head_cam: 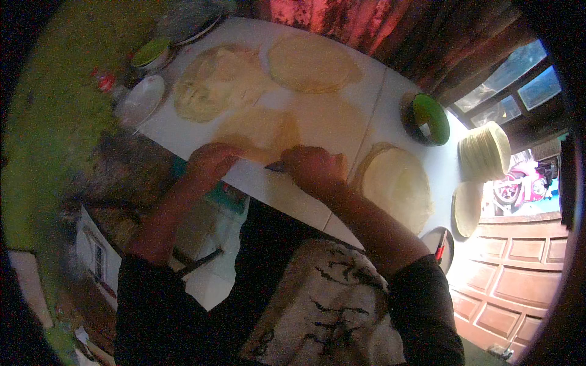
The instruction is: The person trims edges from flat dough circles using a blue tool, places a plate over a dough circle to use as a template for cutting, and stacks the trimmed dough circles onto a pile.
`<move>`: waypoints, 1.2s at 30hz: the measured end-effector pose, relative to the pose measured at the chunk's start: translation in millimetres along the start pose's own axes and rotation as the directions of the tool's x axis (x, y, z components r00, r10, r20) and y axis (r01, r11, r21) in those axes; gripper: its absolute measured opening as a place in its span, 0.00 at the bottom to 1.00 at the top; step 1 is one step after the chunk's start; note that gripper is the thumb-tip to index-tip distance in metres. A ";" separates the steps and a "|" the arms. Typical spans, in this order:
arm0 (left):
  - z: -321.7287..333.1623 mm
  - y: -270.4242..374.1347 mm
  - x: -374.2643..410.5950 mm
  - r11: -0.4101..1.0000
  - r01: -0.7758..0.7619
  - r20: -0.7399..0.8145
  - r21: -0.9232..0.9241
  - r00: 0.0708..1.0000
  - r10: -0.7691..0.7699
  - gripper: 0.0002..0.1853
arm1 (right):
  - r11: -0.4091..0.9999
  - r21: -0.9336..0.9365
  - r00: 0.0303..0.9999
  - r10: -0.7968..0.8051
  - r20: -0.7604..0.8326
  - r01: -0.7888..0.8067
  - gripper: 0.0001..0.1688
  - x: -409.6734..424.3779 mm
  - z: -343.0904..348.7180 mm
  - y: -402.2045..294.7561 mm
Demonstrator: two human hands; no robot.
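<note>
Thin round wrapper sheets lie on a white table. My right hand (313, 167) is closed on a dark pointed tool (275, 167), seemingly a knife, whose tip points left over the table's near edge. My left hand (215, 160) rests at the near edge of a thin beige sheet (256, 130); its fingertips are dim, and what they grip cannot be told. Beyond it spreads a crumpled sheet pile (215, 87), with a round sheet stack (313, 61) to its right. A paler round stack (396, 185) lies beside my right forearm.
A green bowl (431, 120), a tall wrapper stack (484, 151) and a smaller pale stack (467, 208) stand at the right. A plate (432, 242) holds a red-handled tool (440, 254). A white dish (144, 98) and a green-rimmed bowl (151, 54) are at the far left.
</note>
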State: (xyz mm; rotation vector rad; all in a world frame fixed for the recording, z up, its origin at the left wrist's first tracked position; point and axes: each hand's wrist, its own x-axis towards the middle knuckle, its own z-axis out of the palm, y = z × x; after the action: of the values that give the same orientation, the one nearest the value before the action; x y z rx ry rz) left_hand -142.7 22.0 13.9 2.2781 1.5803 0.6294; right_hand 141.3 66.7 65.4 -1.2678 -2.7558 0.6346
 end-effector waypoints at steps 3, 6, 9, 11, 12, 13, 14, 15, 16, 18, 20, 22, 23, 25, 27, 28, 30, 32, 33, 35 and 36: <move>22.0 -36.3 -0.9 0.969 -0.019 -0.176 0.247 0.982 0.064 0.08 | 0.999 -0.031 1.000 0.006 0.005 -0.006 0.14 1.2 -26.4 -1.7; -19.6 2.5 30.7 0.998 0.058 -0.273 -0.021 0.960 -0.061 0.07 | 0.999 -0.009 0.980 -0.052 -0.193 0.051 0.12 16.2 -20.0 24.4; -60.5 25.8 67.0 0.981 -0.142 -0.321 0.135 0.930 0.179 0.08 | 0.998 0.027 0.939 -0.049 -0.341 0.062 0.11 -6.7 -70.3 27.9; -81.4 63.9 96.6 0.965 -0.131 -0.251 0.228 0.950 0.188 0.09 | 0.997 0.027 0.892 -0.054 -0.449 0.074 0.11 -27.5 -95.4 38.2; -89.5 82.3 104.7 0.951 -0.107 -0.221 0.289 0.960 0.175 0.09 | 0.996 0.019 0.865 -0.070 -0.496 0.091 0.10 -40.3 -105.8 46.8; -90.6 100.6 115.2 0.935 -0.189 -0.241 0.299 0.933 0.266 0.09 | 0.996 0.005 0.838 -0.075 -0.541 0.092 0.10 -59.8 -117.0 54.2; -92.3 118.3 121.8 0.912 -0.255 -0.262 0.321 0.902 0.344 0.10 | 0.996 0.040 0.840 -0.043 -0.541 0.077 0.10 -79.9 -127.2 57.7; -89.7 133.8 127.3 0.883 -0.321 -0.283 0.341 0.861 0.422 0.10 | 0.996 0.072 0.840 -0.009 -0.542 0.058 0.11 -105.6 -138.1 59.7; -87.8 147.8 129.5 0.862 -0.423 -0.245 0.281 0.836 0.490 0.11 | 0.993 0.108 0.839 0.018 -0.544 0.048 0.11 -129.5 -149.0 58.4; -81.7 171.0 128.0 0.802 -0.554 -0.172 0.221 0.788 0.591 0.13 | 0.985 0.001 0.867 0.152 -0.474 -0.173 0.10 -174.1 -163.0 40.0; -68.2 192.5 117.3 0.749 -0.604 -0.093 0.274 0.758 0.645 0.15 | 0.993 0.024 0.898 0.115 -0.424 -0.116 0.08 -220.2 -155.0 38.6; -59.3 217.7 109.2 0.697 -0.701 -0.117 0.153 0.687 0.717 0.15 | 0.993 0.015 0.945 0.112 -0.307 -0.113 0.09 -260.4 -145.8 35.5; -56.4 230.4 109.7 0.664 -0.742 -0.123 0.092 0.654 0.747 0.15 | 0.971 0.227 0.921 0.027 -0.388 0.068 0.19 -277.1 -137.0 41.9; -41.2 242.8 125.0 0.666 -0.743 -0.028 0.068 0.666 0.746 0.15 | 0.947 0.321 0.907 0.114 -0.405 0.025 0.16 -291.7 -131.1 39.1; -21.8 259.5 154.0 0.695 -0.719 0.122 0.026 0.692 0.711 0.16 | 0.919 0.370 0.857 0.296 -0.422 -0.135 0.13 -299.0 -117.6 54.9; -4.8 269.7 178.8 0.717 -0.697 0.215 -0.005 0.700 0.681 0.18 | 0.895 0.388 0.817 0.387 -0.428 -0.220 0.12 -302.4 -107.5 64.5; 45.2 275.4 220.7 0.743 -0.646 0.172 -0.176 0.723 0.670 0.19 | 0.715 0.560 0.701 0.647 -0.301 -0.419 0.11 -298.9 -94.6 91.3; 92.4 290.0 251.7 0.783 -0.456 0.304 -0.422 0.743 0.597 0.20 | 0.599 0.606 0.618 0.757 -0.214 -0.524 0.12 -293.2 -77.7 129.9; 125.4 284.6 263.6 0.817 -0.361 0.335 -0.449 0.780 0.528 0.20 | 0.607 0.580 0.620 0.756 -0.211 -0.543 0.14 -288.4 -64.7 152.8; 184.8 269.9 279.4 0.837 -0.254 0.387 -0.485 0.796 0.466 0.21 | 0.585 0.500 0.562 0.798 -0.216 -0.639 0.15 -284.0 -25.7 198.1; 194.8 265.0 279.1 0.849 -0.231 0.410 -0.475 0.796 0.446 0.23 | 0.573 0.461 0.540 0.813 -0.217 -0.678 0.15 -278.0 -20.4 203.1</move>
State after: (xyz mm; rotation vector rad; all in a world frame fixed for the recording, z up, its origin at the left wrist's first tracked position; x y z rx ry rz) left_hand 254.0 191.1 23.8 2.1732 0.7067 0.3400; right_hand 476.2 -12.6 42.7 -2.1923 -1.5585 0.6939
